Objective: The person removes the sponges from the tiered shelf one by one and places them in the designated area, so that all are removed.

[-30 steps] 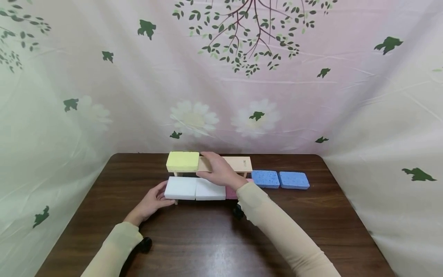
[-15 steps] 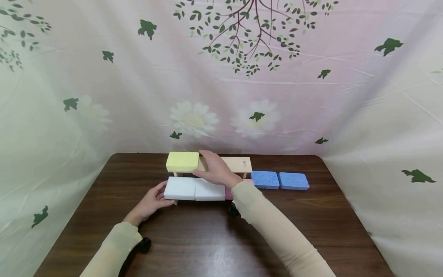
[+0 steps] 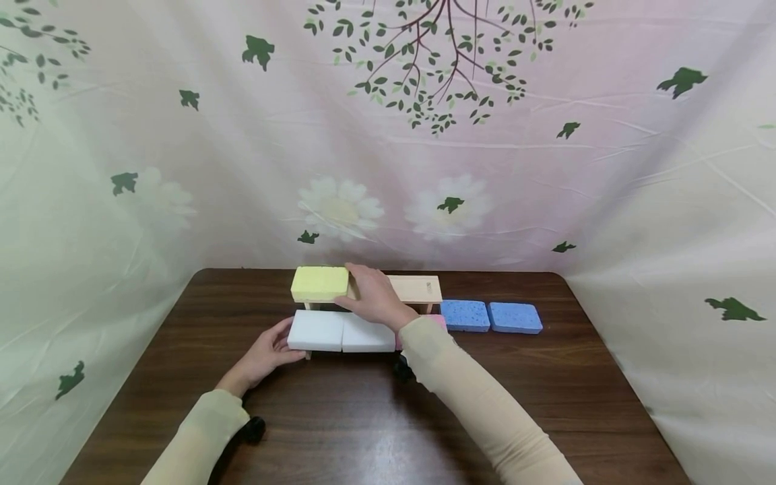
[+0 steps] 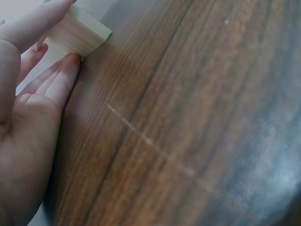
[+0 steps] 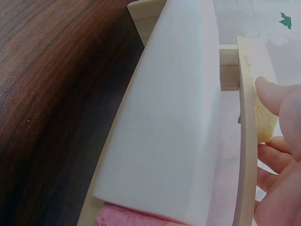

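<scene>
A stamp (image 3: 428, 287) too small to read marks the far wooden shelf (image 3: 409, 289), beyond white sponges (image 3: 315, 329) and a pink sponge (image 3: 438, 322) partly behind a sleeve (image 3: 475, 394), where the right hand (image 3: 377, 296)'s grip pinches the right end of a blocky yellow sponge (image 3: 319, 283) as the left hand (image 3: 267, 353), fingers extended, touches the near wooden shelf (image 4: 82, 34).

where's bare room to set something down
Bare table lies in front of the white blocks and right of the blue blocks. The rear wooden shelf is bare right of the right hand. It is crowded around the yellow block, the pink block and the left hand.
</scene>
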A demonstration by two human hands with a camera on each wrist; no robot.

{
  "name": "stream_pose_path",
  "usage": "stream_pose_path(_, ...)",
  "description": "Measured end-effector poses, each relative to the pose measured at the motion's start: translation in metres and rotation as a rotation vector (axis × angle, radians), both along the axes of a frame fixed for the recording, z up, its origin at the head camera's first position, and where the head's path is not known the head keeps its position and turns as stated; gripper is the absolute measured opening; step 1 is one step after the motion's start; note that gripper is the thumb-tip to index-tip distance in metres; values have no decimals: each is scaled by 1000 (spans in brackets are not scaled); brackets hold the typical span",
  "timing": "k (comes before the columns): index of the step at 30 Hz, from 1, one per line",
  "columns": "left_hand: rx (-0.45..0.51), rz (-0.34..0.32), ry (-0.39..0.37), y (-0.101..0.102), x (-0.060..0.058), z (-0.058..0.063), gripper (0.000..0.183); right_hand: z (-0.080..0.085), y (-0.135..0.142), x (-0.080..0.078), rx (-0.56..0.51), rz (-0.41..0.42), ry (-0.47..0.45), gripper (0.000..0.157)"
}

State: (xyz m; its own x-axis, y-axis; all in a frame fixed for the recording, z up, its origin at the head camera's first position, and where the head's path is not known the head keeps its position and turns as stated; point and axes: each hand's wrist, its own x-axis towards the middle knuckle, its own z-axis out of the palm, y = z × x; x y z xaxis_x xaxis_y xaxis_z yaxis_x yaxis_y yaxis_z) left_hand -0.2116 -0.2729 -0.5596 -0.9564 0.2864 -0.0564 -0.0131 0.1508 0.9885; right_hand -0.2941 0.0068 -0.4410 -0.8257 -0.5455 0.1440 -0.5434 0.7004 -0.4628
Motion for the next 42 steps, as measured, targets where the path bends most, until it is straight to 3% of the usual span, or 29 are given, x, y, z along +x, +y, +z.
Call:
stream_pose_path(6,14,2,-5,1,1,0,95,0,1,1,-18,-13,8,77)
stream_pose_path(18,18,-4,-14,0,1,0,97,4,9,4,-47,-14,-32,82)
stream_pose_path(31,2,-3,-4,-1,1,-1,95,4,31,7,-104,-7,-40,75)
stream_pose_path(42,9,-5,-25,0,2,1,96,1,53,10,-86,-13,-41,74)
